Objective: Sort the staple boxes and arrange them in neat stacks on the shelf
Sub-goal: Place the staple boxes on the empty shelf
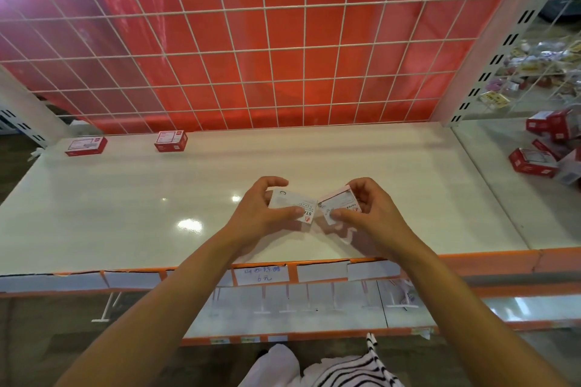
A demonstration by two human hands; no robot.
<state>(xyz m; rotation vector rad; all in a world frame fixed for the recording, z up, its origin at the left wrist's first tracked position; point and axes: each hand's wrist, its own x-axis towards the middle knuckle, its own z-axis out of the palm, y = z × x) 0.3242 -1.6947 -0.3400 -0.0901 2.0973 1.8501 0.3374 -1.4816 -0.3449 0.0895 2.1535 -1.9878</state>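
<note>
My left hand (265, 206) grips a white staple box (292, 203) with red print, thumb on its near edge and fingers over the far side. My right hand (366, 206) grips a second staple box (338, 201) with a pink top edge, tilted toward the first. The two boxes nearly touch corner to corner above the middle of the white shelf (157, 198). A flat red-and-white box (85, 145) lies at the back left. Another red-and-white box (170, 141) stands further right along the back.
A white wire grid (251, 41) over a red backing closes the shelf's rear. On the neighbouring shelf to the right lies a jumbled pile of red staple boxes (548, 148). The orange front rail (283, 273) carries price labels. A lower shelf (314, 308) shows beneath.
</note>
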